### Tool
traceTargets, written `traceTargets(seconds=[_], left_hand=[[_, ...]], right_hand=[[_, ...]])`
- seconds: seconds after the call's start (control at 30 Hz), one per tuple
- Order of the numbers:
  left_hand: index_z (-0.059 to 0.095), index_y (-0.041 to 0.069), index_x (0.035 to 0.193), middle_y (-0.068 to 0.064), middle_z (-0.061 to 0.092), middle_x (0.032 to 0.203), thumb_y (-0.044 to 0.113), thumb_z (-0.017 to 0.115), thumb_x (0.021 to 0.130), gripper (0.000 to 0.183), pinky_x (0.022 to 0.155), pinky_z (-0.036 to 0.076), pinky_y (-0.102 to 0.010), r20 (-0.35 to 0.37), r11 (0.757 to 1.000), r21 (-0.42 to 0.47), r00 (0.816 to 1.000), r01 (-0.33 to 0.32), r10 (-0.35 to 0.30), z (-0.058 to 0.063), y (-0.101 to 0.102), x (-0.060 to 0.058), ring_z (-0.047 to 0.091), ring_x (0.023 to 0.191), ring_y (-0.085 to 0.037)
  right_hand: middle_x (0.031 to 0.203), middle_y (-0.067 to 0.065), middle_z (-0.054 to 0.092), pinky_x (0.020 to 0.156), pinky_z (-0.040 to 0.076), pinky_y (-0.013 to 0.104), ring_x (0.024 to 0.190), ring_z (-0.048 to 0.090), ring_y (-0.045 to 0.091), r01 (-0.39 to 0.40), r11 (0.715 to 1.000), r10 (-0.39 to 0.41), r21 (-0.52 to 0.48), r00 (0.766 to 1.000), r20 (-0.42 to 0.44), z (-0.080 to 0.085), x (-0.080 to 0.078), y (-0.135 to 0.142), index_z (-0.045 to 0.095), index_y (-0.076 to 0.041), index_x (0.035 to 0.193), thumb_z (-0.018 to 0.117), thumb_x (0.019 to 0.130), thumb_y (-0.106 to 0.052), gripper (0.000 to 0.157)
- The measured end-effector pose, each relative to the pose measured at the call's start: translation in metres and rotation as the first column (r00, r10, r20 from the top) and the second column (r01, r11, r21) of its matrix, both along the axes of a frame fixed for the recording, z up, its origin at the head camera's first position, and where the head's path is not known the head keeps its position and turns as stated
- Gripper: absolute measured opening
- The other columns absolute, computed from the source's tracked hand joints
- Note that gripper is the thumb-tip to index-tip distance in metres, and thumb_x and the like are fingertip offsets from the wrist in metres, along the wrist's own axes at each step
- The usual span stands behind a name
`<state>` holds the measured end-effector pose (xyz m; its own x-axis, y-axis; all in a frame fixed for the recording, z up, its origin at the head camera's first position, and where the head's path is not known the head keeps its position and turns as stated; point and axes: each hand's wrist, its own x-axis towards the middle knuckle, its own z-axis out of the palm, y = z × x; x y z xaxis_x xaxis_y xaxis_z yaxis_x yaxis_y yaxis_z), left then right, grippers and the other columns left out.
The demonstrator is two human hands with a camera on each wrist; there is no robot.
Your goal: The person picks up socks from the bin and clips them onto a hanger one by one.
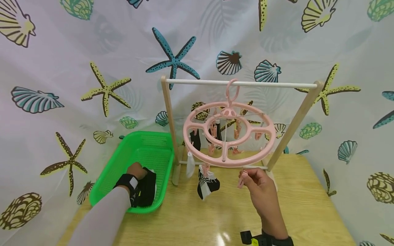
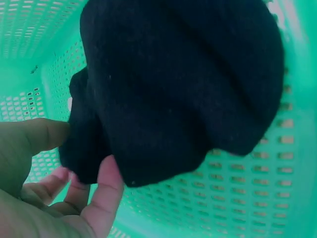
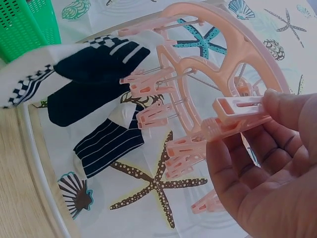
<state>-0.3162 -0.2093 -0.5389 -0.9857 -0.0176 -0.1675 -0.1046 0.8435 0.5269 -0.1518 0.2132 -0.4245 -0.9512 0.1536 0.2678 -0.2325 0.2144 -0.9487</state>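
Note:
My left hand [image 1: 137,171] is down in the green basket [image 1: 168,136], pinching a black sock [image 2: 183,89] between thumb and fingers in the left wrist view. Part of the sock's lower edge is hidden behind the fingers. At the right side of the pink round hanger [image 1: 224,163], my right hand [image 1: 261,188] pinches a pink clothespin [image 3: 240,110] by its handle end. No cloth shows in that clothespin. Patterned black-and-white socks [image 1: 207,184] hang from other clips at the hanger's near side, and a striped sock [image 3: 111,144] hangs farther round.
The hanger hooks over the white bar [image 1: 277,84] of a stand with wooden posts [image 1: 295,123]. Several pink clips [image 3: 183,156] dangle beneath the ring. The stand and basket rest on a wooden table [image 1: 295,205], with a sea-patterned sheet [image 1: 138,41] behind.

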Motion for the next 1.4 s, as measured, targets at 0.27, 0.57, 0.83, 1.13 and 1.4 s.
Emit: traceTargets(seconds=[0.27,0.57,0.83,1.13,1.4], left_hand=[[0.03,0.018,0.054,0.005,0.025,0.052,0.005,0.051,0.087,0.041,0.048,0.027,-0.027,-0.093,0.999,0.012,0.995,0.048,-0.046,0.012,0.016,0.001,0.029,0.045,-0.013],[0.059,-0.009,0.123,-0.027,0.062,0.116,0.014,0.055,0.098,0.034,0.078,0.049,-0.049,-0.202,0.983,0.116,0.972,0.142,-0.116,0.084,0.06,0.002,0.062,0.091,-0.038],[0.066,0.001,0.118,-0.018,0.068,0.109,0.021,0.063,0.097,0.028,0.073,0.052,-0.046,-0.358,0.964,0.185,0.926,0.192,-0.116,0.136,0.093,0.047,0.065,0.083,-0.034],[0.07,0.009,0.11,-0.009,0.069,0.108,0.019,0.069,0.094,0.019,0.07,0.05,-0.038,-0.39,0.89,0.359,0.912,0.28,-0.129,0.154,0.125,0.105,0.059,0.076,-0.016],[0.07,0.014,0.095,0.004,0.067,0.09,0.019,0.069,0.094,0.004,0.07,0.05,-0.032,-0.455,0.801,0.419,0.862,0.428,-0.223,0.135,0.163,0.119,0.061,0.079,-0.013]], right_hand=[[0.105,0.011,0.067,0.078,0.054,0.025,0.088,0.065,0.016,-0.013,1.0,0.013,-0.012,1.0,0.007,0.001,0.001,-0.002,0.062,0.006,0.11,0.06,0.101,-0.015,0.023],[0.099,0.01,0.066,0.076,0.054,0.026,0.08,0.064,0.017,-0.022,0.998,0.022,-0.063,1.0,-0.009,-0.001,-0.004,-0.007,0.061,0.008,0.109,0.06,0.1,-0.012,0.022],[0.103,0.011,0.065,0.076,0.054,0.025,0.083,0.064,0.016,-0.022,0.999,0.023,-0.034,1.0,0.006,0.002,-0.005,-0.01,0.061,0.009,0.111,0.059,0.101,-0.012,0.023],[0.104,0.012,0.065,0.077,0.054,0.026,0.086,0.065,0.018,-0.002,1.0,0.003,-0.017,0.999,0.04,-0.001,-0.003,-0.009,0.062,0.006,0.11,0.06,0.101,-0.017,0.024],[0.101,0.012,0.065,0.077,0.055,0.028,0.083,0.065,0.02,-0.015,1.0,0.015,-0.023,1.0,0.015,-0.003,-0.005,-0.011,0.062,0.004,0.108,0.059,0.101,-0.015,0.021]])
